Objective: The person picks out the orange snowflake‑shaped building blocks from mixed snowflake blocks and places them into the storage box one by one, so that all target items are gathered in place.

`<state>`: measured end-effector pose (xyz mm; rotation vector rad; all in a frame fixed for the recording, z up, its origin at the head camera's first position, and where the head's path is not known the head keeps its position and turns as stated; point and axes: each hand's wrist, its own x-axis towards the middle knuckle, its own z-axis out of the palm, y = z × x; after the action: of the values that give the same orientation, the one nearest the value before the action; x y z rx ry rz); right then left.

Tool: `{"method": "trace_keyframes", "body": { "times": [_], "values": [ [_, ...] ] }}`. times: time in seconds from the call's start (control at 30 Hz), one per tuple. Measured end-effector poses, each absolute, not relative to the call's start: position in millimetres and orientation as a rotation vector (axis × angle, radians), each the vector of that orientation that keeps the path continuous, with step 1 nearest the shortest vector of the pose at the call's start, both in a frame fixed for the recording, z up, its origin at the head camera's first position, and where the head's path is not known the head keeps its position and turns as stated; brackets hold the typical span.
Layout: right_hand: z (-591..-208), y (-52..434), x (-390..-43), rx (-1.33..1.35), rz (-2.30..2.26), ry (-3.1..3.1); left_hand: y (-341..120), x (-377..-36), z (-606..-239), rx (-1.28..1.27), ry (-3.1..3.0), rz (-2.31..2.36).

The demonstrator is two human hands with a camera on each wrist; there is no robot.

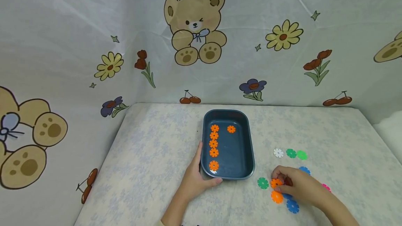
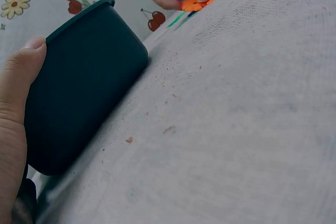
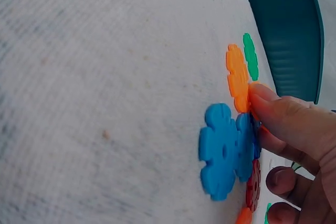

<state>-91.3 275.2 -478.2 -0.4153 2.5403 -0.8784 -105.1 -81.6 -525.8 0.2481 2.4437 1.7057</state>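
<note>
My left hand holds a dark blue-green plastic box at its near left corner, thumb along the front rim and fingers along the left side. In the box lie several orange snowflake discs in a column at the left, plus a single orange disc at the upper right. To the right of the box, my right hand pinches an orange snowflake disc between thumb and index finger, low over the table. Another orange disc and blue discs lie beside those fingers.
A green disc lies between box and right hand. Behind that hand are a white disc, two green discs and a blue disc. A pink disc is partly hidden by the wrist. A bear-print cloth hangs behind the table.
</note>
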Motion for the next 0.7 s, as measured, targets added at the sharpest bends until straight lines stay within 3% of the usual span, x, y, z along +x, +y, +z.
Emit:
{"method": "trace_keyframes", "body": {
  "times": [0.7],
  "values": [
    [-472.7, 278.2, -92.8, -0.444, -0.726, 2.575, -81.9, -105.6, -525.1, 0.28, 2.454, 1.714]
  ]
}}
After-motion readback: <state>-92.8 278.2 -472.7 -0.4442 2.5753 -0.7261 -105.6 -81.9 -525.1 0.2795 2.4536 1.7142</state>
